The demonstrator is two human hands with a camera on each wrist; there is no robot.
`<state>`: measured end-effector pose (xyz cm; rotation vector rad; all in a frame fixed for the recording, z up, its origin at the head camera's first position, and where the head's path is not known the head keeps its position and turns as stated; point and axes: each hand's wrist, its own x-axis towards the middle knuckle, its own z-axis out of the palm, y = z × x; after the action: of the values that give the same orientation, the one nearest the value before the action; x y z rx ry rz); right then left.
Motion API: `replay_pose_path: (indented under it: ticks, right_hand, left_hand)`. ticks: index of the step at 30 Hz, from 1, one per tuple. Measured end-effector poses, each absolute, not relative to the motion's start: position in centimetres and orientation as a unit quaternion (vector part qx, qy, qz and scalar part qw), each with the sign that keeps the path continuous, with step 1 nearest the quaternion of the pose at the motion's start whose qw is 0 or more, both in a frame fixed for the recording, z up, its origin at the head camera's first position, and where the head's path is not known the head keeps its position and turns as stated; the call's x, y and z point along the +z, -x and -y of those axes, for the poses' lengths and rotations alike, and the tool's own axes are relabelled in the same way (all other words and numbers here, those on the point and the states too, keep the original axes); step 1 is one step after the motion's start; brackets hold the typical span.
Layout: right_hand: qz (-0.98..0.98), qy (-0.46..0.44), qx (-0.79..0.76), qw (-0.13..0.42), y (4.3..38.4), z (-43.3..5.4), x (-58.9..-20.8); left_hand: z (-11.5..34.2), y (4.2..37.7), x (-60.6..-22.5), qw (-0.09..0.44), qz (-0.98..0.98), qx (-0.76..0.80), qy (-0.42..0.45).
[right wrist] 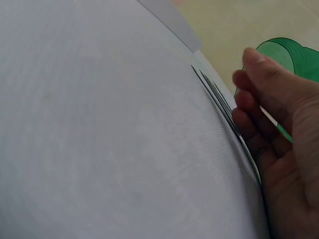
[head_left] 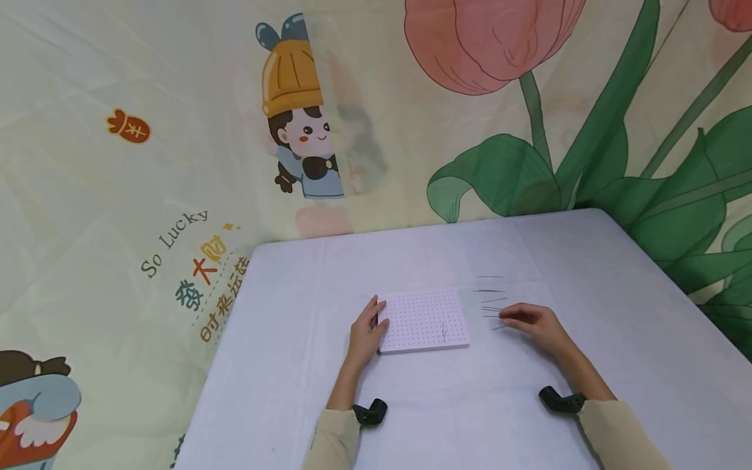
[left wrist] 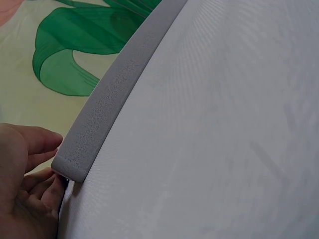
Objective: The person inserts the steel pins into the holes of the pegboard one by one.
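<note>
A white board [head_left: 417, 320] with a grid of small holes lies on the table. My left hand [head_left: 365, 333] holds its left edge, thumb and fingertips over the rim; in the left wrist view the fingers meet the corner of the board's side [left wrist: 104, 109]. Two thin dark needle-like pins [head_left: 444, 333] stand in holes near the board's lower right. Right of the board, several more thin pins [head_left: 489, 291] lie on the cloth. Over the nearer ones is my right hand [head_left: 537, 324], its thumb and fingers bent and nothing visible between them. Those pins [right wrist: 214, 96] partly pass behind the fingers.
A white cloth [head_left: 294, 313] covers the table, whose far edge meets a printed curtain [head_left: 376, 117] with tulips and cartoon figures. Black devices [head_left: 371, 412] are strapped at both wrists, next to beige sleeves [head_left: 335, 437].
</note>
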<state>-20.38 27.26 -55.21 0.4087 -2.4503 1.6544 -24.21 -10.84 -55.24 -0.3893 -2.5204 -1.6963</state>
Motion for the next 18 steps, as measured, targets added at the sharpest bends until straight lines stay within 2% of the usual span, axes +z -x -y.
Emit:
replay_pose_path:
  ticks: [9,18]
  right_hand:
    - [0.858,-0.139,0.485,0.091,20.20,-26.65,-55.61]
    - [0.872,-0.147,0.449,0.128,20.36,-26.73,-55.82]
  left_hand:
    - [10.82,24.26,-55.31,0.039,0.829,-0.545,0.119]
    - [10.69,24.34,-55.29,0.041,0.835,-0.537,0.117]
